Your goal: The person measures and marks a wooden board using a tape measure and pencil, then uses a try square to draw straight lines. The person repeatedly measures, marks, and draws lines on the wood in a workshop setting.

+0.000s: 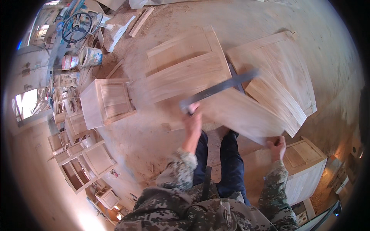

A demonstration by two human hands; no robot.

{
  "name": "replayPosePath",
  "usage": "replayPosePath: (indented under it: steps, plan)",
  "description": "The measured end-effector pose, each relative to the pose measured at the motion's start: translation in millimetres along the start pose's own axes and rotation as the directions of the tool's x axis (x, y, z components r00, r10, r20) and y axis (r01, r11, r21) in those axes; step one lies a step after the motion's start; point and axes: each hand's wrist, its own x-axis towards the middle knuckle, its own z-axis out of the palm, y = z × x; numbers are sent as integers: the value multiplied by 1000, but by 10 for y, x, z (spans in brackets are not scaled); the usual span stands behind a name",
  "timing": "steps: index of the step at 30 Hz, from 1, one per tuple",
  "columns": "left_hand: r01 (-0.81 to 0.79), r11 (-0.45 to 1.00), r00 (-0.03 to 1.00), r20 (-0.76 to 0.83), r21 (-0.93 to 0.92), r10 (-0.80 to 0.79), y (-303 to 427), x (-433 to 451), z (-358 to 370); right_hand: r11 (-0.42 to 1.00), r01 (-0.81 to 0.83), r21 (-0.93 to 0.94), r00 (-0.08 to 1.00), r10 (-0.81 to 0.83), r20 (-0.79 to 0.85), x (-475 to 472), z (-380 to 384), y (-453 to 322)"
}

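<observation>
My left hand (193, 124) is shut on one end of a long, dark, flat bar-like tool (219, 89), blurred, which slants up to the right above the wood. A pale wooden board (240, 111), also blurred, stretches below the tool toward my right hand (277, 147). The fingers of that hand are closed at the board's near right corner. Under and beyond the board stands a wooden cabinet piece (188, 66) with a recessed panel. To its right lies a larger wooden panelled piece (289, 63), and a narrower wooden piece (277, 96) rests against it.
A small wooden cabinet (111, 99) stands to the left, another (305, 170) close by my right arm. Buckets (91, 56), a steering wheel (77, 27) and wood offcuts (141, 21) are at the far left. Drawer frames (86, 169) lie at the left.
</observation>
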Motion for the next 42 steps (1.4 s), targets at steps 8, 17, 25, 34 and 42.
replayPosePath:
  steps: [8, 17, 25, 34, 42]
  plan:
    - [176, 881, 851, -382, -440, -361, -500, 278, -1895, 978, 99, -182, 912, -16, 410, 344, 1781, -1028]
    - [157, 864, 962, -126, -478, -244, -291, 757, -1982, 924, 184, -334, 959, -94, 268, 754, 2252, -1404]
    - [235, 832, 953, -52, -503, -300, -129, 1076, -1926, 986, 29, -164, 981, 3, 193, 1077, 2314, -1083]
    - [232, 850, 972, 134, -473, -191, 77, 1169, -1872, 985, 130, -111, 961, -98, 259, 1188, 2383, -1463]
    - [130, 921, 992, 49, -368, -120, 88, 1183, -1973, 980, -24, 198, 914, -59, 402, 1161, 2537, -1503]
